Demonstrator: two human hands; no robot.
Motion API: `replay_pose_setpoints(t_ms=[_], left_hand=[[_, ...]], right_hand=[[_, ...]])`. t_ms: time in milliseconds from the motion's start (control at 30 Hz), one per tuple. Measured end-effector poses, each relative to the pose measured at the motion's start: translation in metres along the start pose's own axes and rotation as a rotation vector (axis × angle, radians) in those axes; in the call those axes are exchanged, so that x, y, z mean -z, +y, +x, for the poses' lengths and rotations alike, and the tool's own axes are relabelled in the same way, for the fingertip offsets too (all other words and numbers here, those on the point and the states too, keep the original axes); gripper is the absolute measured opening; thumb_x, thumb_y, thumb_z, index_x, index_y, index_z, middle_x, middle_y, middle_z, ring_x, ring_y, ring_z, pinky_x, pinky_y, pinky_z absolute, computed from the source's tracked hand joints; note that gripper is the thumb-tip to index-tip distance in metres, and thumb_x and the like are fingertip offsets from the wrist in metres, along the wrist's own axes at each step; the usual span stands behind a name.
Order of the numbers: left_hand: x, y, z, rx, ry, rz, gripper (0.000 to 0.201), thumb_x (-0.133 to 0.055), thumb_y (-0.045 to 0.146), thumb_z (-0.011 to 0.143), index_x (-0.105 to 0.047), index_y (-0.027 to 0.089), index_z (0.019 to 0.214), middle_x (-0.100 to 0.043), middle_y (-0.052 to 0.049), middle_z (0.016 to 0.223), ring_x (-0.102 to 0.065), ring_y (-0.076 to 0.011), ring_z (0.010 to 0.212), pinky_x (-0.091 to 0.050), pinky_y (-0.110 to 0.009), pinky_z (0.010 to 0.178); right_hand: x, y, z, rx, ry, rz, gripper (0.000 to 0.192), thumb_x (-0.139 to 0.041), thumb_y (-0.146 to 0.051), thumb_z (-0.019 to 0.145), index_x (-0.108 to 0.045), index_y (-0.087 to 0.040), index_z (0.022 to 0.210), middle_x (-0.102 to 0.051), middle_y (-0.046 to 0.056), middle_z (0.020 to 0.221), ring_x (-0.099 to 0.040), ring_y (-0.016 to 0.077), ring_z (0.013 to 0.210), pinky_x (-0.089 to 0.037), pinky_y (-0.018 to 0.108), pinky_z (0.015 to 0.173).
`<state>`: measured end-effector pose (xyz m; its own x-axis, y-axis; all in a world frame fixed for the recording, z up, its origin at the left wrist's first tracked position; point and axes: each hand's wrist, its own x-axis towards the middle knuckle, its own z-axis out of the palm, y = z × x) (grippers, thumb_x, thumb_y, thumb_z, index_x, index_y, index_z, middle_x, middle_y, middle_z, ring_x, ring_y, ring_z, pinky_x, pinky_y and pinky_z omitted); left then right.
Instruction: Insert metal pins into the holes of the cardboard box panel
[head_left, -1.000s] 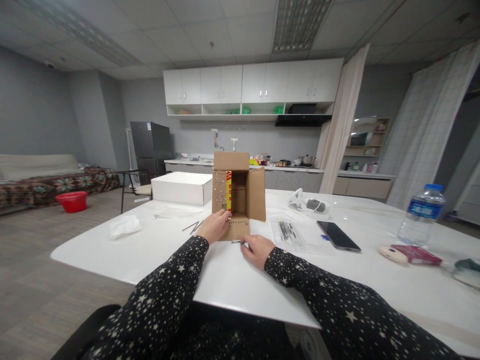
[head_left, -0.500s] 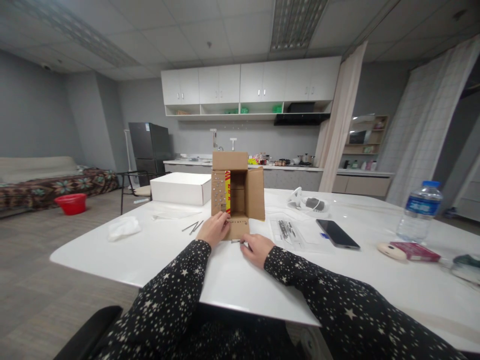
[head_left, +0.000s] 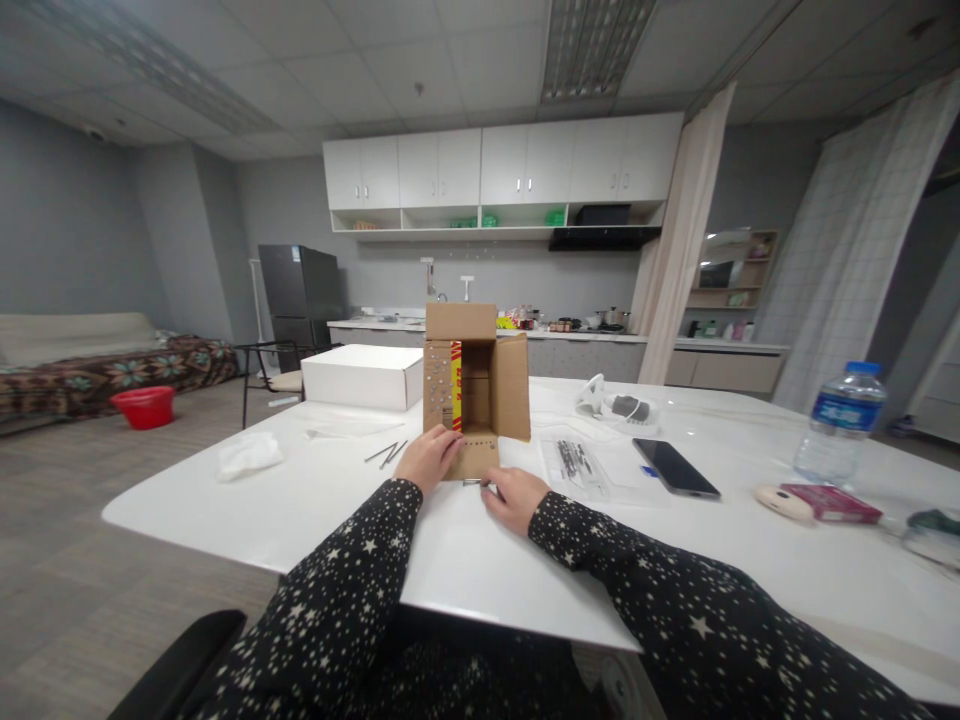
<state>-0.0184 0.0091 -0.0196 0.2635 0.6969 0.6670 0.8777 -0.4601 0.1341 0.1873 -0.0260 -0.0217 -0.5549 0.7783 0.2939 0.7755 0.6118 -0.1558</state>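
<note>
My left hand (head_left: 429, 459) is up against the cardboard box (head_left: 475, 388), fingers curled onto its lower left corner where the front flap folds down, steadying it. The box stands upright near the middle of the white table (head_left: 315, 510) with its open side facing me, top flap up, right flap swung out, and a left panel dotted with small holes or studs beside a red and yellow strip. My right hand (head_left: 516, 498) rests on the table just in front of the lowered flap, fingers closed around a thin metal pin (head_left: 474, 483) whose tip pokes out to the left, nearly touching the flap's edge. It reads as a pinch, though how tight I can't tell from here.

I'd say I'm at the step of getting this pin lined up with one of the holes in the flap. The next move calls for a steady brace from the left hand and a small, well-aimed push from the right, because the holes are tiny and the flap may flex.

A few more loose pins (head_left: 388, 453) lie on the table just left of my left hand. Further right sit a clear bag (head_left: 581, 465) with more dark pieces, a phone (head_left: 676, 469) and a water bottle (head_left: 838, 422)
</note>
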Motion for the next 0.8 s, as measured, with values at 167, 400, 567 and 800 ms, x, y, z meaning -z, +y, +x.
replay_pose_setpoints(t_ms=[167, 400, 567, 800], left_hand=[[-0.0037, -0.0032, 0.0002, -0.024, 0.05, -0.033, 0.025, -0.042, 0.033, 0.095, -0.06, 0.02, 0.106, -0.062, -0.005, 0.095, -0.062, -0.0151, 0.084, -0.05, -0.027, 0.078], [-0.0052, -0.0039, 0.0009, -0.027, 0.093, -0.103, 0.015, -0.043, 0.032, 0.093, -0.053, 0.021, 0.095, -0.064, -0.002, 0.085, -0.062, -0.0153, 0.076, -0.049, -0.028, 0.07], [-0.0033, -0.0029, 0.0007, -0.036, 0.076, -0.071, 0.016, -0.042, 0.031, 0.094, -0.054, 0.02, 0.091, -0.063, -0.002, 0.086, -0.061, -0.0149, 0.076, -0.047, -0.027, 0.07], [-0.0016, -0.0026, -0.0005, -0.038, 0.03, -0.014, 0.016, -0.045, 0.028, 0.092, -0.059, 0.021, 0.091, -0.063, -0.003, 0.089, -0.061, -0.0148, 0.081, -0.048, -0.027, 0.075]], right_hand=[[0.0018, -0.0006, -0.0002, 0.003, -0.009, -0.008, 0.025, -0.043, -0.031, 0.089, -0.061, -0.022, 0.104, -0.068, 0.004, 0.095, -0.06, 0.0164, 0.086, -0.034, 0.026, 0.069], [0.0025, -0.0012, 0.0001, -0.005, -0.019, -0.006, 0.026, -0.043, -0.031, 0.089, -0.061, -0.021, 0.104, -0.067, 0.004, 0.093, -0.059, 0.0166, 0.084, -0.034, 0.026, 0.069], [0.0021, -0.001, 0.0003, 0.001, -0.009, -0.001, 0.026, -0.043, -0.031, 0.089, -0.061, -0.022, 0.104, -0.068, 0.004, 0.094, -0.06, 0.0168, 0.085, -0.034, 0.026, 0.068], [-0.001, 0.0014, 0.0011, 0.004, -0.01, 0.003, 0.026, -0.042, -0.031, 0.089, -0.061, -0.022, 0.104, -0.068, 0.005, 0.096, -0.059, 0.0168, 0.087, -0.034, 0.026, 0.069]])
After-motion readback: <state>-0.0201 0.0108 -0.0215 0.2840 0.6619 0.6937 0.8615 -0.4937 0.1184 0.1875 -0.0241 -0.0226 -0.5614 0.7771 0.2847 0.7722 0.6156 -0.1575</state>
